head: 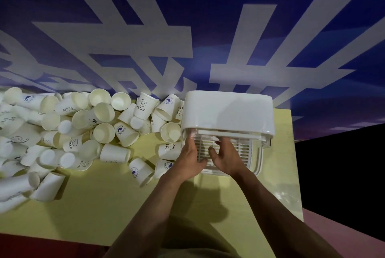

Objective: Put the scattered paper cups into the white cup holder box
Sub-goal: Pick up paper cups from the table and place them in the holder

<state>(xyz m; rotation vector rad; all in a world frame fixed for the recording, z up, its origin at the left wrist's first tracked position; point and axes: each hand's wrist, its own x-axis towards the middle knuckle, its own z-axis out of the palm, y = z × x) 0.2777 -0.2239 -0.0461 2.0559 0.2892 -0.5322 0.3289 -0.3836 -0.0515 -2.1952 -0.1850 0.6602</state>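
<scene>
While both hands rest flat on the slatted tray of the white box [228,109] at the right, left hand [190,158] and right hand [226,158] hold nothing. Paper cups [83,130] lie piled left on the yellow surface [116,205]. No cup is in yet, I think; next, grab one.

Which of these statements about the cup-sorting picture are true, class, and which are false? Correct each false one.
1. Both hands are at the white cup holder box. True: the left hand and right hand are at its slatted tray.
2. The paper cups are stacked neatly upright. False: they lie in a loose heap, many on their sides.
3. The box stands right of the heap on the yellow table. True.
4. The left hand holds a cup. False: neither hand holds a cup.
5. Some cups are printed HELLO. True.
</scene>
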